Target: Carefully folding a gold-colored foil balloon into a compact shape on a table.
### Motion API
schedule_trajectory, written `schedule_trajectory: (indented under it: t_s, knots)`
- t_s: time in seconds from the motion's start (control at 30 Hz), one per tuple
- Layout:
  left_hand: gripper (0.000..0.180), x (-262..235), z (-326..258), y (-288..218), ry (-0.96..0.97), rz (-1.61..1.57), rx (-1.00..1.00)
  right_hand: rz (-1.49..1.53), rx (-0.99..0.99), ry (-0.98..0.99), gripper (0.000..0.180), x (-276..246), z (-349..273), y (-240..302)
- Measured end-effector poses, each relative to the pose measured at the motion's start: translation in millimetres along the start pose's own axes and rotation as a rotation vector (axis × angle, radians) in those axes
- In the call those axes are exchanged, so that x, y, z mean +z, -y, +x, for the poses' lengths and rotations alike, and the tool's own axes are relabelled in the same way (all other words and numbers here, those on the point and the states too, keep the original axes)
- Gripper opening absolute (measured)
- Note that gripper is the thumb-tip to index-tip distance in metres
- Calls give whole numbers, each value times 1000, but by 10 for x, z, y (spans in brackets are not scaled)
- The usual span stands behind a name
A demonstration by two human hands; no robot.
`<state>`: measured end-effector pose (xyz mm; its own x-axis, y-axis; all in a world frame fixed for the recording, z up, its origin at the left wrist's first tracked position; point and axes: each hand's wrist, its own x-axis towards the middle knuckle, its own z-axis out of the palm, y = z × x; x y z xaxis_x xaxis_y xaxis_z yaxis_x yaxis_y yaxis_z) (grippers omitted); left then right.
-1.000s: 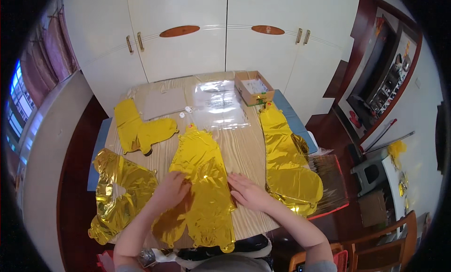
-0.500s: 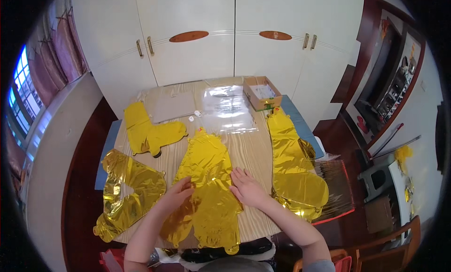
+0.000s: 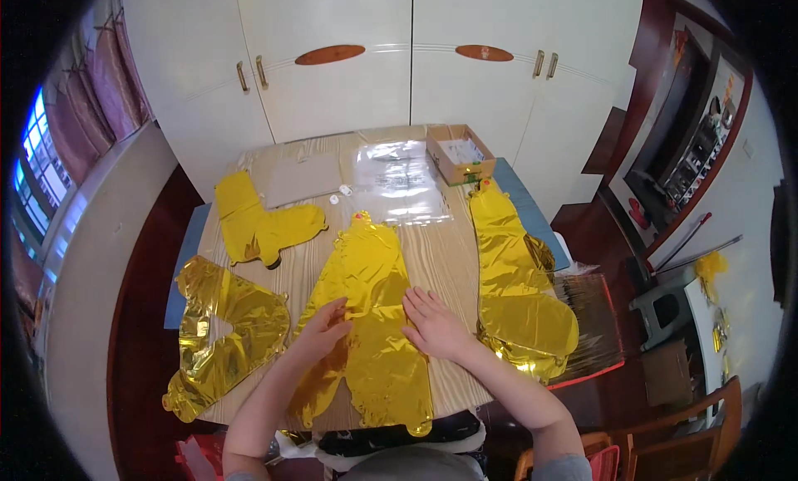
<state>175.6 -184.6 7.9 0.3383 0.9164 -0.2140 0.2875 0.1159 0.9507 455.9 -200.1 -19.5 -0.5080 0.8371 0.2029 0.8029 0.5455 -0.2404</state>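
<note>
Left hand: the left hand [image 3: 326, 329] is lying flat, fingers spread, pressing on the left side of the middle balloon [image 3: 371, 315].
Right hand: the right hand [image 3: 432, 321] is resting open and flat, palm down, on the balloon's right side, holding nothing.
Middle balloon: a flat gold foil shape, it is stretching from the table's centre to the near edge, its tail hanging slightly over it.
Table: the wooden table [image 3: 449, 257] is carrying everything, standing in front of white cupboards [image 3: 407, 57].
Left balloons: a yellow foil piece [image 3: 258, 223] is lying by the left edge; a crinkled gold balloon [image 3: 220, 331] is draping over the near left corner.
Right balloon: a long gold balloon [image 3: 515, 282] is running along the right edge.
Far side: a clear plastic sheet [image 3: 399, 182] is lying near the far edge, a cardboard box [image 3: 460, 154] sitting at the far right corner, just beside it.
</note>
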Motion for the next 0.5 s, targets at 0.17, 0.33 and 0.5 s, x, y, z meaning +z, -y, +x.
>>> schedule_trajectory:
  t_s: [0.17, 0.33, 0.5]
  knots:
    - [64, 11, -51, -68, -56, -121, -39, -18, -17, -15, 63, 1, -18, 21]
    - [64, 0, 111, -43, -85, -270, -15, -33, -49, -20, 62, -35, -74, 54]
    - [58, -97, 498, -81, -166, -440, -50, -52, -57, -5, 63, -50, -142, 58]
